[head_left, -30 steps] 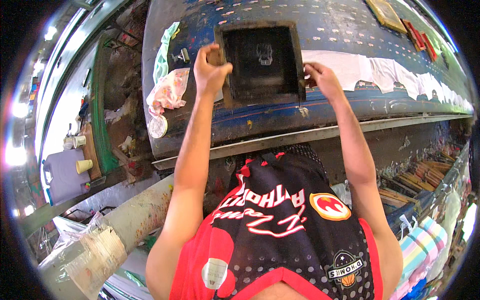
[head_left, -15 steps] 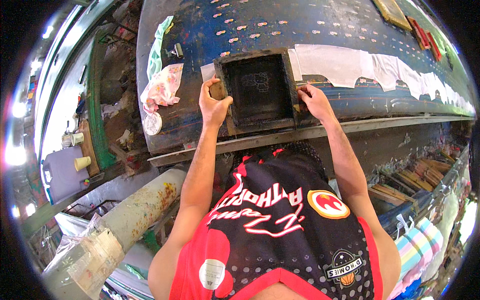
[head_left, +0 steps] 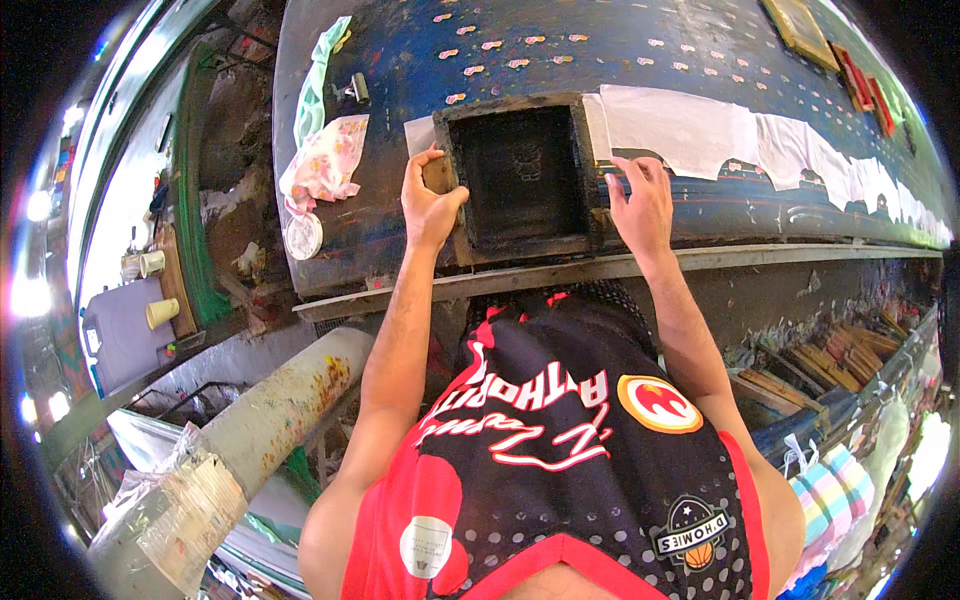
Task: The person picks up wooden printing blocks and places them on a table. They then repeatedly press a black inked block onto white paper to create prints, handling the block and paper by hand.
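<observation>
Blackened wood all around on this screen (head_left: 517, 205), and it looks to be lying on the blue table (head_left: 385, 50), its near side just by the rail (head_left: 670, 262). Faint pale outline (head_left: 527, 161) showing on the dark mesh. Left hand (head_left: 433, 208) has the screen's left side, thumb and fingers closed around the wood there. Right hand (head_left: 643, 212) is just beside the screen's right side, fingers loosely curled, with a gap between thumb and index. Looks like it has hold of nothing, though honestly I can't tell if a fingertip is brushing the wood. White cloths (head_left: 685, 130) run in a row off to the right of the screen, and a white corner (head_left: 420, 134) pokes out by its upper left. Well left of the screen you've got a floral cloth (head_left: 328, 165), plus a mint cloth (head_left: 316, 90) and a round white tub (head_left: 303, 237). Beyond the screen, rows of small prints (head_left: 517, 63) dot the table.
</observation>
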The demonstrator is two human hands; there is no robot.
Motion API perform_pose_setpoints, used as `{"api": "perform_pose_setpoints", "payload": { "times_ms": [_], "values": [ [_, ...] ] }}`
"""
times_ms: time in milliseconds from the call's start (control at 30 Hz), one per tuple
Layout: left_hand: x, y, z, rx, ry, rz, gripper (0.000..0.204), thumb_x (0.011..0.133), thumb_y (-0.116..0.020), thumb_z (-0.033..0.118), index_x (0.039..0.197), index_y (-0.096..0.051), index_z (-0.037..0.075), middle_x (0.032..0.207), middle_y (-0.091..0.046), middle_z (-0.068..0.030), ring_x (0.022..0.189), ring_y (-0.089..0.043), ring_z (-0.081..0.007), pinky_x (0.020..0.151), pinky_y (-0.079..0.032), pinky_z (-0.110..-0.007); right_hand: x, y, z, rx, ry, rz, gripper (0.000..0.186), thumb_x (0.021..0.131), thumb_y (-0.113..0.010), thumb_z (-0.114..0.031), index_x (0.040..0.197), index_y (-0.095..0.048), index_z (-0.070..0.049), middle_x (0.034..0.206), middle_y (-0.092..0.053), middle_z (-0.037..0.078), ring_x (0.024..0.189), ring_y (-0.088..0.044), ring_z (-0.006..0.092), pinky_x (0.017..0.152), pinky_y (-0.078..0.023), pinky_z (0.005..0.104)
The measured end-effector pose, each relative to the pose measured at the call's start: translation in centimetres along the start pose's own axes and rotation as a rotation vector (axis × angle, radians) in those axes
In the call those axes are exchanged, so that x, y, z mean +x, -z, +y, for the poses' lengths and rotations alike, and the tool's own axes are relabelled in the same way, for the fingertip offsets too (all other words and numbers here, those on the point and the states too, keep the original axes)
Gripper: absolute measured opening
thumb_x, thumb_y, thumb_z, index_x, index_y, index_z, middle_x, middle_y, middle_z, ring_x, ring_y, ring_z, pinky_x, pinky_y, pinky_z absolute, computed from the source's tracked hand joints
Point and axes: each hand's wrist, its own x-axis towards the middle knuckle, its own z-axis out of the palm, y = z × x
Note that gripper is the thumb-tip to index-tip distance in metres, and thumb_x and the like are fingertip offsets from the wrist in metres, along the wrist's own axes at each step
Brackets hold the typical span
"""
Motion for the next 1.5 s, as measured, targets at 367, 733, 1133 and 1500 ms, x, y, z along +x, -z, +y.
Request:
{"api": "perform_pose_setpoints", "payload": {
  "times_ms": [367, 733, 1133, 1500],
  "values": [
    [0.1, -0.1, 0.2, 0.135, -0.086, 0.043, 0.064, 0.069, -0.078, 0.000, 0.130, -0.061, 0.007, 0.125, -0.067, -0.0074, 0.114, -0.064, -0.0205, 0.103, -0.050, -0.034, 5.1, -5.0, -4.1, -0.148, 0.486, -0.291, 0.014, 0.080, -0.087, -0.016, 0.091, -0.079, -0.011, 0.096, -0.065, 0.003, 0.100, -0.061, 0.0254, 0.093, -0.048, 0.0432],
    [-0.4, 0.1, 0.5, 0.069, -0.071, 0.024, 0.062, 0.072, -0.078, 0.004, 0.131, -0.060, 0.008, 0.139, -0.067, -0.0143, 0.125, -0.066, -0.0260, 0.109, -0.050, -0.038, 6.5, -5.6, -4.0, -0.206, 0.526, -0.379, 0.036, 0.079, -0.079, -0.011, 0.115, -0.076, -0.011, 0.109, -0.064, 0.008, 0.111, -0.059, 0.0286, 0.101, -0.041, 0.0481],
    [-0.2, 0.1, 0.4, 0.113, -0.105, 0.059, 0.063, 0.070, -0.077, 0.005, 0.130, -0.062, 0.010, 0.118, -0.070, -0.0083, 0.109, -0.068, -0.0215, 0.100, -0.053, -0.036, 7.2, -5.4, -4.3, -0.178, 0.434, -0.430, 0.052, 0.071, -0.088, -0.021, 0.121, -0.077, -0.011, 0.114, -0.061, 0.009, 0.116, -0.056, 0.0297, 0.107, -0.037, 0.0525],
    [-0.6, 0.2, 1.2, 0.143, -0.050, 0.022, 0.062, 0.073, -0.078, 0.008, 0.132, -0.060, 0.010, 0.126, -0.071, -0.0142, 0.114, -0.070, -0.0289, 0.102, -0.053, -0.040, 7.2, -5.7, -5.3, -0.299, 0.407, -0.457, 0.048, 0.068, -0.083, -0.017, 0.115, -0.078, -0.012, 0.117, -0.057, 0.012, 0.120, -0.053, 0.0326, 0.112, -0.034, 0.0536]
  ]
}}
